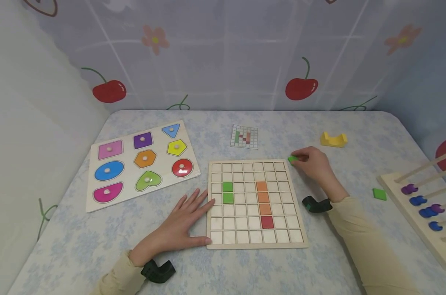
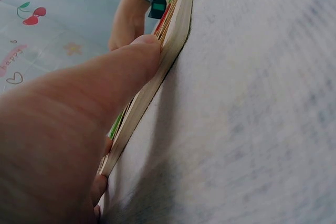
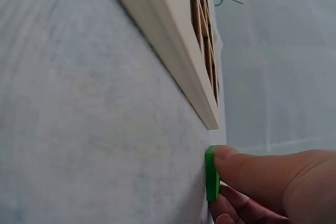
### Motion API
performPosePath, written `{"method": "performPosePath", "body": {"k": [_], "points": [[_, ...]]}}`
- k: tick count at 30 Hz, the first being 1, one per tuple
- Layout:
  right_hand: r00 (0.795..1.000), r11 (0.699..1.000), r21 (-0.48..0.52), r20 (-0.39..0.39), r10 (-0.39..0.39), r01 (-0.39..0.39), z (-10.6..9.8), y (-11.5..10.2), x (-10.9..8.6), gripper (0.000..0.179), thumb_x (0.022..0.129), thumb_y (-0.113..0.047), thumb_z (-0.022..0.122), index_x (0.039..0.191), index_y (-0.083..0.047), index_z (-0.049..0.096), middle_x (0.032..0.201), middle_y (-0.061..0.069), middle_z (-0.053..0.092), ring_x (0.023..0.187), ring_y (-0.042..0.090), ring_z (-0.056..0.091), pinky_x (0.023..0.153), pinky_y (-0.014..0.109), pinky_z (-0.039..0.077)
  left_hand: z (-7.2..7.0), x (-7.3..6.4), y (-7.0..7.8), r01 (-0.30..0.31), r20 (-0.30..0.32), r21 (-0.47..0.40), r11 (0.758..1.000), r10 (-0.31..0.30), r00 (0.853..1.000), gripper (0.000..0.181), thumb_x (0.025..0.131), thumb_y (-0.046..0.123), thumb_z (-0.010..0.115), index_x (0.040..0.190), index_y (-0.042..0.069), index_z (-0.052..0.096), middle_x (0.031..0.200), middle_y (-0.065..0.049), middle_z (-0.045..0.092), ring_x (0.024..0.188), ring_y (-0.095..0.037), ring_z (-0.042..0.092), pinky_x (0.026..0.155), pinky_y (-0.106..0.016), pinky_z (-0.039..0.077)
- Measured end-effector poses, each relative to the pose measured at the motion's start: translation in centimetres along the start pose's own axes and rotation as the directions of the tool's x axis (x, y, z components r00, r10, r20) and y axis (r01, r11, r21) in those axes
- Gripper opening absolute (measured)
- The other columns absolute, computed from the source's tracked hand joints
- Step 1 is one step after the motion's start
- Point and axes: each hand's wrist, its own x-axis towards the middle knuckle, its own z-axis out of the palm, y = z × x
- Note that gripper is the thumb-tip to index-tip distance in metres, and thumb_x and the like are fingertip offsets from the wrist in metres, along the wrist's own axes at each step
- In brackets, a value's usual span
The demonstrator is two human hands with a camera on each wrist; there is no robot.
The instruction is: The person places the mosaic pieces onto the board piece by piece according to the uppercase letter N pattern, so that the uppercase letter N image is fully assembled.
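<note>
A wooden grid board [image 1: 257,246] lies mid-table, with two green tiles [image 1: 227,192], a column of orange tiles [image 1: 263,197] and one red tile [image 1: 267,222] set in its squares. Spread out at the board's left edge is my left hand [image 1: 182,227], its thumb and fingertips touching the rim. My right hand [image 1: 313,164] pinches a green square tile [image 3: 212,174] between thumb and fingers, just beyond the board's upper right corner. Another green tile [image 1: 379,194] lies on the table farther right. Behind the board is a small printed pattern card [image 1: 244,136].
To the left lies a shape puzzle board [image 1: 128,153] with knobbed pieces. A yellow block with a curved top [image 1: 333,139] sits at the back right. Along the right edge stands a wooden peg rack [image 1: 418,221] with purple and blue beads.
</note>
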Motion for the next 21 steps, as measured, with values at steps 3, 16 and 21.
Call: {"method": "performPosePath", "body": {"k": [3,16,21], "points": [[0.999,0.999,-0.010,-0.017,-0.036,0.036,0.2,0.0,0.0,0.025,0.088,-0.008,0.065,0.108,0.006,0.065,0.102,0.021,0.053,0.089,0.034,0.052,0.076,0.050,0.042,0.0,-0.1,0.0,0.003,-0.001,0.004,1.000,-0.003,1.000,0.089,0.079,0.054,0.066,0.149,0.015,0.027,0.155,-0.004,0.010,0.140,-0.023,-0.001,0.108,-0.048,0.000],[0.991,0.992,0.014,-0.044,-0.126,0.127,0.2,1.4,-0.5,0.022,0.087,-0.013,0.068,0.102,0.003,0.069,0.091,0.015,0.057,0.078,0.026,0.051,0.066,0.039,0.040,0.0,-0.1,-0.1,-0.001,-0.006,0.002,1.000,0.001,1.000,0.089,0.079,0.054,0.066,0.149,0.015,0.027,0.155,-0.005,0.010,0.140,-0.024,-0.001,0.108,-0.049,0.001],[0.993,0.994,0.040,-0.060,-0.100,0.103,0.0,1.7,-0.7,0.017,0.090,-0.011,0.064,0.099,0.002,0.069,0.097,0.017,0.062,0.084,0.028,0.055,0.071,0.041,0.043,0.1,-0.1,-0.2,-0.005,0.003,0.002,1.000,0.005,1.000,0.089,0.080,0.056,0.065,0.149,0.015,0.027,0.155,-0.005,0.010,0.140,-0.024,-0.001,0.108,-0.049,0.001]]}}
